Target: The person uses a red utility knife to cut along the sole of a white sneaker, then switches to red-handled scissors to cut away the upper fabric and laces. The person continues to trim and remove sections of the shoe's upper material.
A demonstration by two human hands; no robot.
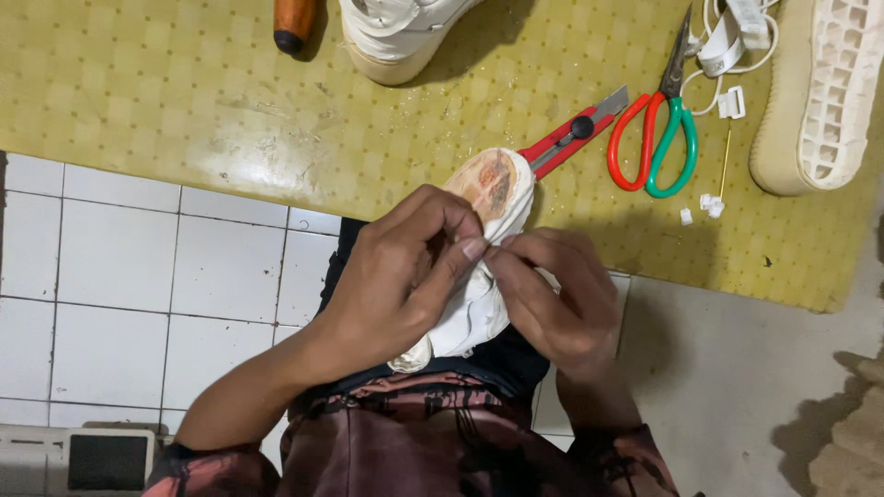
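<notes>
White shoe upper (479,304), one piece, held above the person's lap at the near edge of the yellow patterned mat (184,101). Its long axis runs from the lap up toward the mat, tilted slightly right; the toe end points away from the body and overlaps the mat edge, the heel end points down at the lap. The underside at the toe faces the camera: a pale oval, tan with reddish-brown glue stains, without a sole. The rest is white, creased and soft-looking. Left hand (396,285) wraps the upper from the left, fingers curled closed around it, thumb pressed across to the middle. Right hand (562,304) closes on it from the right, fingertips pinched against the fabric just beside the left thumb; what lies between the pinching tips cannot be told. Counted relative to the upper: one red utility knife (575,133) touching or just beyond its toe; one pair of scissors (656,138), one red and one green loop, right of the knife; one detached cream sole (820,101), tread up, far right; one further white shoe (396,37) beyond, at the top edge; one brown wooden handle (295,23) left of that shoe; several small white bits (709,204) below the scissors.
</notes>
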